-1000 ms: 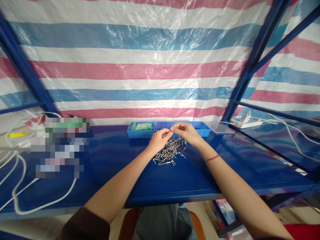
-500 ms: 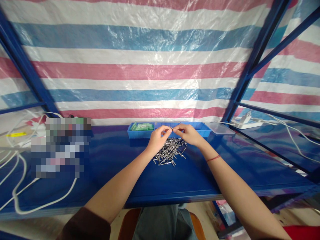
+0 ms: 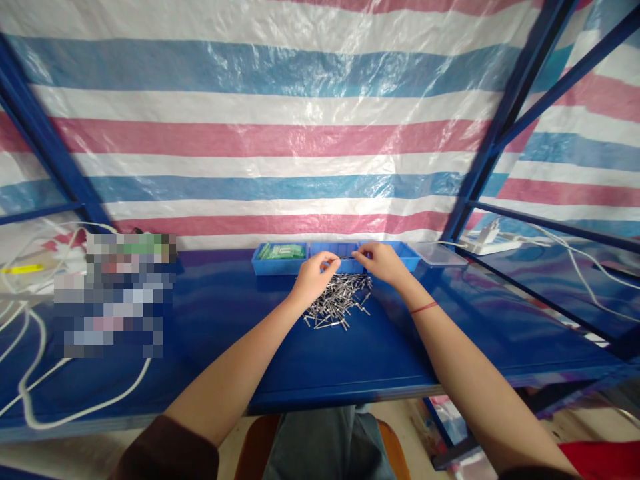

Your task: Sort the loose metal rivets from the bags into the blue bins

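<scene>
A heap of silvery blind rivets [image 3: 337, 303] lies on the blue table. Just above its far side, my left hand [image 3: 315, 275] is closed in a pinch. My right hand [image 3: 384, 262] pinches too, a short way to the right. Between the two sets of fingertips spans a thin dark metal piece [image 3: 345, 258] that looks like one of the rivets; its ends are hidden in the fingers. Behind the hands stands a blue divided bin [image 3: 280, 267], with green-and-clear small packets [image 3: 283, 251] in its left compartment.
A clear plastic lid [image 3: 437, 254] lies right of the bin. Farther right is a white power strip [image 3: 493, 243] with cables. White cables [image 3: 85, 417] loop over the table's left side, near a blurred-out patch. Blue metal posts [image 3: 480, 160] frame the striped sheet behind.
My hands have drawn slightly apart, the right one moving right, so more of the thin metal piece shows between them. The view has shifted a little.
</scene>
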### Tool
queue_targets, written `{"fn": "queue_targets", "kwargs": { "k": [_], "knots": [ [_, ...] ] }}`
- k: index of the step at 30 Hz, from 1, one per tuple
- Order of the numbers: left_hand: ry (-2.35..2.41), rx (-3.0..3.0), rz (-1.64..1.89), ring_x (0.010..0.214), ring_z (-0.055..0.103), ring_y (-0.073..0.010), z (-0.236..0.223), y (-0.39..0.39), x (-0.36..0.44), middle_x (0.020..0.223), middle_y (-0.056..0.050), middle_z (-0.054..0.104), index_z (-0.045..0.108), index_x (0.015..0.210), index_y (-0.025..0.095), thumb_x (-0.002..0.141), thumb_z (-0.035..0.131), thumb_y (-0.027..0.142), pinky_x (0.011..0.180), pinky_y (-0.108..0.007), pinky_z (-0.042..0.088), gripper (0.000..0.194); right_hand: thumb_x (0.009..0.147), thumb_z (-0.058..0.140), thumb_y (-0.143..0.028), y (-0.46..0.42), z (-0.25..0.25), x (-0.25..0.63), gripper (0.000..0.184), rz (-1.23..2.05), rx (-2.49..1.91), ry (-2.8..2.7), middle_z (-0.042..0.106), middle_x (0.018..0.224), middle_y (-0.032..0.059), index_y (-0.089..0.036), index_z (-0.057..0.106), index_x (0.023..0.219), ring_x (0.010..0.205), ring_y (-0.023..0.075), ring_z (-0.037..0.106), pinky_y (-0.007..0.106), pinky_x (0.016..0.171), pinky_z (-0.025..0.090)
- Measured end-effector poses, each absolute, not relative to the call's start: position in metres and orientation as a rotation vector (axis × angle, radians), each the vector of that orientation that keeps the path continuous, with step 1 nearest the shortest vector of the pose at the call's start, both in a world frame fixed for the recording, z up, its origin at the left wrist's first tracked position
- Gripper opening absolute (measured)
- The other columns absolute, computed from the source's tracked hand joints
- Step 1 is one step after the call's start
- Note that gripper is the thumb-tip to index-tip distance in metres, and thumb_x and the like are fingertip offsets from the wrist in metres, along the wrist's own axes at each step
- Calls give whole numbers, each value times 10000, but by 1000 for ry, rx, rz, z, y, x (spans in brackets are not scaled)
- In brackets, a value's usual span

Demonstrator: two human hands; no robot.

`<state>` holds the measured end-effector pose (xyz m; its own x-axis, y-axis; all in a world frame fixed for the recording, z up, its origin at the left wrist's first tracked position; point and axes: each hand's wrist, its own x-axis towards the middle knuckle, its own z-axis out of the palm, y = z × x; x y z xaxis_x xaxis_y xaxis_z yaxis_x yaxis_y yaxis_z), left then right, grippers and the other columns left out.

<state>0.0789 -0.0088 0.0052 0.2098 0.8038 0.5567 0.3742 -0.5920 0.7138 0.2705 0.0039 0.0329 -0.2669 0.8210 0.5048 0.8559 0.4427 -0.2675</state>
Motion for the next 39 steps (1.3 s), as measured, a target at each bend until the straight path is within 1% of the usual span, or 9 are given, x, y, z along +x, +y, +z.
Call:
{"fn": "queue_targets", "kwargs": {
  "k": [3, 5, 7, 10, 15, 20, 27, 35, 39],
  "knots": [
    [1113, 2058, 1353, 774, 633, -155, 6, -9, 78, 845, -18, 688, 626, 835, 176, 830, 540, 335, 750, -275, 482, 180, 859, 440, -377, -4, 38, 279, 366, 152, -1405, -2282, 614, 616, 39, -140, 655, 682, 579, 140, 515, 268, 574, 356],
    [1132, 2056, 1348, 762, 636, -161, 7, -10, 78, 808, -16, 688, 623, 805, 174, 835, 531, 362, 739, -275, 482, 212, 816, 485, -339, -7, 38, 282, 288, 337, -1395, -2376, 639, 658, 34, -140, 675, 729, 606, 140, 534, 262, 584, 373],
    [1143, 2058, 1330, 756, 640, -165, 8, -10, 78, 790, -19, 689, 623, 790, 172, 850, 503, 378, 734, -275, 486, 246, 740, 545, -265, -7, 37, 284, 201, 503, -1400, -2445, 672, 730, 40, -141, 694, 792, 648, 147, 564, 260, 611, 401],
    [1147, 2065, 1289, 759, 650, -162, 8, -10, 77, 802, -27, 699, 632, 807, 170, 878, 457, 353, 752, -276, 494, 263, 651, 580, -207, -8, 34, 281, 199, 631, -1434, -2503, 681, 740, 40, -147, 704, 795, 661, 155, 587, 256, 606, 416],
    [1195, 2218, 1219, 845, 652, -160, 6, -9, 76, 944, -32, 706, 640, 969, 186, 871, 460, 209, 823, -282, 490, 207, 611, 553, -159, -12, 32, 270, 225, 704, -1320, -2553, 669, 723, 27, -153, 701, 779, 648, 141, 585, 242, 595, 423],
    [1243, 2411, 1135, 851, 642, -173, 1, -8, 75, 974, -43, 697, 626, 1040, 189, 854, 482, 188, 823, -302, 493, 234, 607, 527, -109, -19, 36, 260, 256, 697, -1230, -2591, 667, 739, 30, -146, 702, 791, 636, 124, 570, 232, 589, 423],
    [1182, 2520, 1112, 871, 635, -173, -2, -4, 74, 936, -35, 693, 644, 911, 184, 862, 484, 199, 817, -293, 492, 169, 641, 567, -117, -18, 29, 255, 217, 642, -1214, -2636, 687, 778, 37, -167, 722, 785, 704, 145, 589, 240, 638, 431],
    [1164, 2471, 1116, 883, 641, -167, -4, -2, 74, 976, -48, 692, 636, 950, 175, 826, 498, 137, 828, -294, 498, 189, 680, 558, -72, -16, 28, 252, 175, 507, -1147, -2682, 678, 741, 42, -150, 709, 719, 681, 134, 584, 248, 653, 420],
    [1157, 2466, 1087, 832, 634, -156, -2, -5, 75, 945, -44, 672, 631, 962, 174, 769, 509, 92, 799, -284, 500, 243, 723, 564, -122, -17, 34, 254, 134, 556, -1075, -2507, 666, 729, 30, -147, 692, 754, 643, 123, 559, 259, 639, 422]
  ]
}}
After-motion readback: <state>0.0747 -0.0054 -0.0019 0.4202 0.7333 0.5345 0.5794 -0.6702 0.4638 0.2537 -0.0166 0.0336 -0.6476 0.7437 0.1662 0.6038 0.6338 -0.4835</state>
